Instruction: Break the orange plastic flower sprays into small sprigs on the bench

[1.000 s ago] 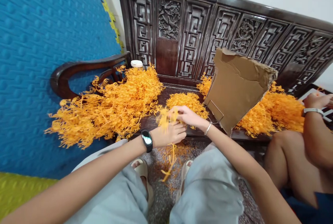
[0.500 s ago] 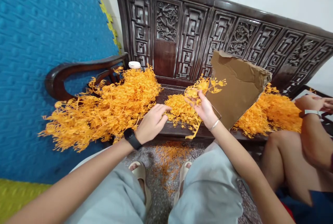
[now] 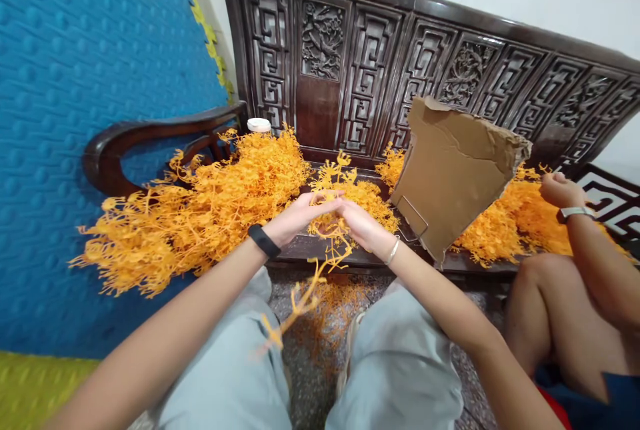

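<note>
Loosely curled, left hand [image 3: 296, 217], right hand [image 3: 366, 229], holding orange sprig [image 3: 301, 303]

The one view looks from the wearer's head, forward and steeply down, over the close trousers [image 3: 405, 350] and floor [image 3: 313, 383] to the bench [image 3: 313, 250]; its carved back [image 3: 320, 110] stands farther off, slanting down rightward.

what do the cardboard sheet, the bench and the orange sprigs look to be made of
Sheet: matte brown corrugated cardboard, judging by the torn, creased top edge.
Bench: probably dark wood with a glossy varnish, as the carved back catches highlights.
Orange sprigs: likely soft moulded plastic, given their even colour and thin curling tips, though the look leaves that open.
</note>
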`<state>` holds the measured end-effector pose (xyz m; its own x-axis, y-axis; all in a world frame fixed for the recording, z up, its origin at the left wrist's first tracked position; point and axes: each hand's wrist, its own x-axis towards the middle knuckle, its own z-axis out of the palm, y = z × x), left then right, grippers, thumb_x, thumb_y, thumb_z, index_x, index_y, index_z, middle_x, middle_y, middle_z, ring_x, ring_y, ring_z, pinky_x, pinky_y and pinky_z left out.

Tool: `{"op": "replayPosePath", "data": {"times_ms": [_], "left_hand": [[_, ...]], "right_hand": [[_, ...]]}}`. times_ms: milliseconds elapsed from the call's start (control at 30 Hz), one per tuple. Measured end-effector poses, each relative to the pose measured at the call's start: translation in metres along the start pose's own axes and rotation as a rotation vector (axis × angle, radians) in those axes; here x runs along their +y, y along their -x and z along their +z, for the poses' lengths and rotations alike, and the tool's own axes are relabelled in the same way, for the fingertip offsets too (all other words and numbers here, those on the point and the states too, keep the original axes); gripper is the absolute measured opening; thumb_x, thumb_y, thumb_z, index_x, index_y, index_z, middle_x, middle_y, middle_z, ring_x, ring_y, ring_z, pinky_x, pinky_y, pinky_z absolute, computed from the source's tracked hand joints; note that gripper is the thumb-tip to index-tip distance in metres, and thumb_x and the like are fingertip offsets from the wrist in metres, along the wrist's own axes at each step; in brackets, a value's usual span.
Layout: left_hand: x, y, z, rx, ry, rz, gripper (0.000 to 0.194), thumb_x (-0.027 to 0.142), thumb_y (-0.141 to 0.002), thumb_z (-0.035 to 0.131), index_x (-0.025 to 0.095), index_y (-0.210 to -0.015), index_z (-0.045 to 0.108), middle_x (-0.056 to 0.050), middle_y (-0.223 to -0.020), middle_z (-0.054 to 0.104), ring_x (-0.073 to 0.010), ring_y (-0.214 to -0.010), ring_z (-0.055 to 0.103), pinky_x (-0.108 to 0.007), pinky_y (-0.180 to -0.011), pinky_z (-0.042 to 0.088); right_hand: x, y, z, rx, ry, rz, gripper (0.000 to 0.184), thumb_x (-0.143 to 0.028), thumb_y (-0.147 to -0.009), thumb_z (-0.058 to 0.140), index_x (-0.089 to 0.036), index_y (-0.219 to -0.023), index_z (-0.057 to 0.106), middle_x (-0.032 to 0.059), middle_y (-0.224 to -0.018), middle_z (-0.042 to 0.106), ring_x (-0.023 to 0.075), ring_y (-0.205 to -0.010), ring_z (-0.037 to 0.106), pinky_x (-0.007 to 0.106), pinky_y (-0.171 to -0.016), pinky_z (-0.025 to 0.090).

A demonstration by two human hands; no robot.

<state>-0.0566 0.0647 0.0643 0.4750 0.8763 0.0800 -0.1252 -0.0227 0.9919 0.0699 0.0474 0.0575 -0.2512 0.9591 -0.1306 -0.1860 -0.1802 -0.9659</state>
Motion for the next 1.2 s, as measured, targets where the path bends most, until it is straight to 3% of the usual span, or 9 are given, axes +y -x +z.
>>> {"op": "replayPosePath", "data": {"times_ms": [133, 300, 400, 500, 600, 800, 933, 1067, 1200], "left_hand": [[0.0, -0.004, 0.003, 0.056, 0.085, 0.027, 0.027, 0.034, -0.065, 0.072, 0.015, -0.084, 0.07, -0.008, -0.093, 0.071, -0.0199, -0.096, 0.061, -0.03, -0.086, 0.045], [0.003, -0.007, -0.003, 0.158, 0.157, 0.145, 0.023, 0.035, -0.073, 0.065, 0.012, -0.072, 0.067, -0.008, -0.084, 0.071, -0.015, -0.083, 0.061, -0.026, -0.08, 0.044], [0.004, -0.01, -0.008, 0.267, 0.157, 0.193, 0.02, 0.034, -0.071, 0.067, 0.014, -0.071, 0.063, -0.004, -0.077, 0.069, -0.0126, -0.072, 0.059, -0.025, -0.074, 0.044], [0.001, -0.014, -0.011, 0.336, 0.167, 0.218, 0.022, 0.031, -0.064, 0.072, 0.016, -0.073, 0.06, 0.0, -0.07, 0.066, -0.0113, -0.068, 0.058, -0.025, -0.073, 0.044], [-0.002, -0.015, -0.01, 0.339, 0.127, 0.228, 0.026, 0.033, -0.061, 0.074, 0.015, -0.073, 0.059, 0.0, -0.069, 0.063, -0.0113, -0.067, 0.057, -0.026, -0.073, 0.043], [0.002, -0.009, -0.003, 0.303, 0.107, 0.168, 0.031, 0.04, -0.06, 0.074, 0.015, -0.072, 0.059, -0.002, -0.07, 0.063, -0.0124, -0.063, 0.056, -0.027, -0.065, 0.044], [0.002, -0.007, -0.004, 0.274, 0.061, 0.226, 0.029, 0.039, -0.063, 0.073, 0.015, -0.071, 0.06, -0.003, -0.072, 0.064, -0.0134, -0.066, 0.058, -0.027, -0.069, 0.045], [0.001, -0.007, -0.003, 0.259, -0.021, 0.288, 0.021, 0.034, -0.068, 0.069, 0.015, -0.071, 0.059, -0.002, -0.071, 0.064, -0.0136, -0.067, 0.058, -0.027, -0.071, 0.045], [0.002, -0.005, 0.0, 0.224, 0.014, 0.203, 0.021, 0.033, -0.069, 0.068, 0.015, -0.073, 0.059, -0.003, -0.07, 0.064, -0.0146, -0.064, 0.059, -0.03, -0.069, 0.045]], "right_hand": [[0.0, -0.007, -0.006, 0.007, 0.029, -0.009, 0.022, -0.036, -0.082, 0.054, -0.018, -0.089, 0.066, 0.0033, -0.083, 0.068, 0.0138, -0.077, 0.062, 0.025, -0.067, 0.051], [0.001, -0.011, -0.019, -0.143, 0.02, -0.002, 0.029, -0.044, -0.079, 0.057, -0.021, -0.095, 0.064, 0.0037, -0.094, 0.067, 0.0132, -0.078, 0.061, 0.025, -0.065, 0.05], [-0.002, -0.01, -0.024, -0.067, 0.076, -0.058, 0.03, -0.046, -0.076, 0.06, -0.02, -0.091, 0.063, 0.0036, -0.093, 0.067, 0.0129, -0.078, 0.061, 0.026, -0.069, 0.048], [-0.009, -0.006, -0.027, 0.012, 0.222, -0.199, 0.026, -0.043, -0.071, 0.066, -0.018, -0.08, 0.062, 0.0014, -0.083, 0.066, 0.0117, -0.078, 0.061, 0.026, -0.077, 0.046], [-0.013, -0.002, -0.029, 0.031, 0.338, -0.319, 0.023, -0.035, -0.066, 0.071, -0.016, -0.075, 0.062, -0.0004, -0.076, 0.065, 0.0103, -0.074, 0.06, 0.026, -0.079, 0.045], [-0.013, -0.005, -0.036, 0.038, 0.362, -0.292, 0.022, -0.027, -0.061, 0.074, -0.015, -0.068, 0.057, -0.0008, -0.066, 0.064, 0.0107, -0.064, 0.06, 0.028, -0.071, 0.047], [-0.011, -0.008, -0.038, 0.007, 0.32, -0.336, 0.019, -0.022, -0.065, 0.069, -0.017, -0.071, 0.052, -0.0029, -0.065, 0.061, 0.0102, -0.066, 0.06, 0.027, -0.072, 0.047], [-0.007, -0.011, -0.04, 0.028, 0.357, -0.414, 0.014, -0.02, -0.069, 0.063, -0.018, -0.077, 0.052, -0.0022, -0.076, 0.058, 0.0095, -0.072, 0.056, 0.026, -0.072, 0.046], [-0.005, -0.014, -0.045, 0.052, 0.485, -0.523, 0.019, -0.02, -0.074, 0.059, -0.019, -0.093, 0.055, 0.003, -0.096, 0.059, 0.0125, -0.086, 0.055, 0.029, -0.079, 0.046]]}}
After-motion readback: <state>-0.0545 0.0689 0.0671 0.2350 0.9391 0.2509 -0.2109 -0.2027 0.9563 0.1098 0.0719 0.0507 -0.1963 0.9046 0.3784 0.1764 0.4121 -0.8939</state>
